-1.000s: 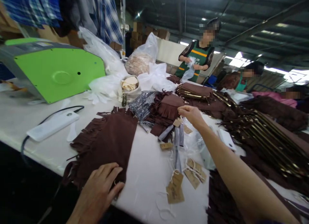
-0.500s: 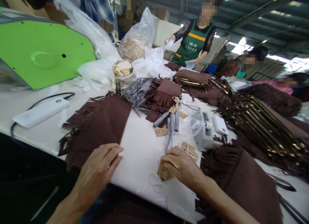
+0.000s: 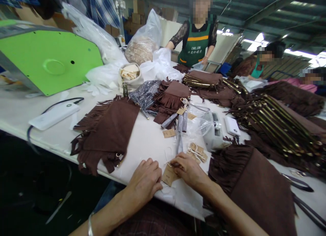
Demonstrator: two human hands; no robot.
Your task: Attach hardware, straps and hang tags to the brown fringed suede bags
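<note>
At the near table edge, my right hand [image 3: 189,170] is closed on a brown card hang tag [image 3: 169,176], its fingers at the tag's upper right part. White string shows by those fingertips. Just left of the tag is my left hand [image 3: 146,178], fingers curled together; whatever may be between them is hidden. A small pile of hang tags [image 3: 198,152] with white strings lies beyond my right hand. To the left lies a dark brown fringed bag [image 3: 109,127], partly over the table edge. Another brown fringed bag [image 3: 262,188] lies right of my right forearm.
A green-sided machine [image 3: 51,59] stands at the left, near a white power bank [image 3: 54,115] with a cable. Brown bags with gold zippers [image 3: 280,127] are stacked at the right. Plastic bags and a grey device [image 3: 214,136] lie mid-table. A person in a green apron [image 3: 196,46] stands across.
My left hand has moved right, from the brown bag to beside the hang tag. My right hand still holds the tag, which now lies flatter with its face showing.
</note>
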